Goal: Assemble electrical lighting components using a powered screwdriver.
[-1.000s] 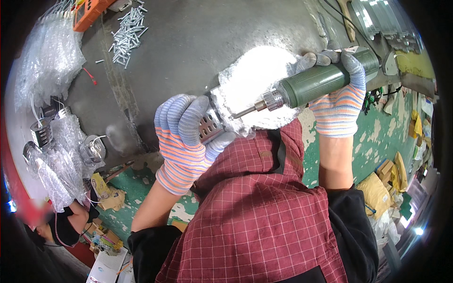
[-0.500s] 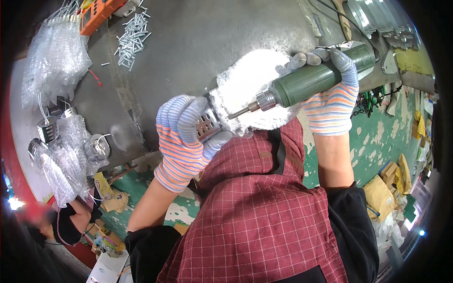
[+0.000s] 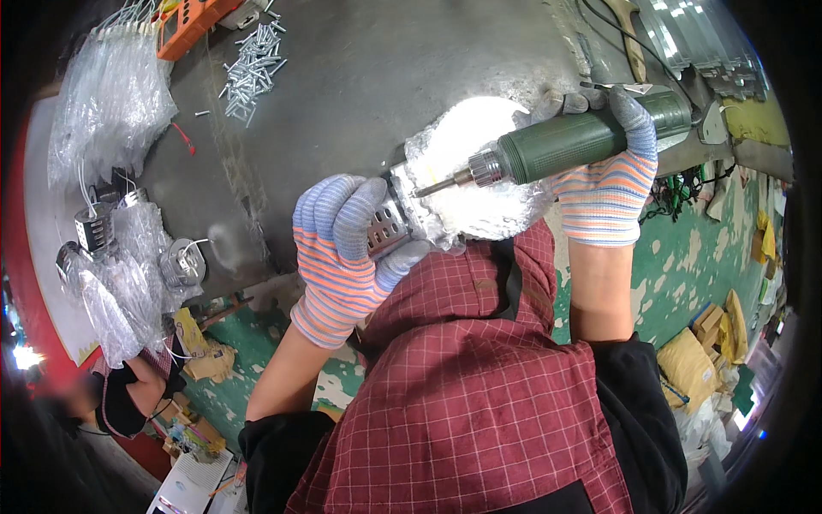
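Note:
My left hand [image 3: 334, 253], in a striped glove with grey fingertips, grips a perforated metal housing [image 3: 387, 228]. Joined to that housing is a round, brightly glaring white part [image 3: 479, 128] wrapped in bubble wrap [image 3: 501, 214]. A green electric screwdriver [image 3: 565, 144] lies across the wrapped part in my gloved right hand [image 3: 604, 197], thumb and fingers around its body. Its thin bit [image 3: 437, 187] points left, the tip by the housing's edge. Whether the tip sits on a screw is too small to tell.
Loose screws [image 3: 253, 73] lie in a pile at the far left, near an orange device [image 3: 190, 26]. Bubble-wrapped parts [image 3: 116, 120] and several metal fittings [image 3: 94, 230] crowd the left side. A wooden-handled brush [image 3: 629, 38] lies far right. Another person [image 3: 128, 398] is at lower left.
The screwdriver's bit has shifted slightly away from me and left along the housing's edge. Both hands keep their grip. The whole view has moved a little.

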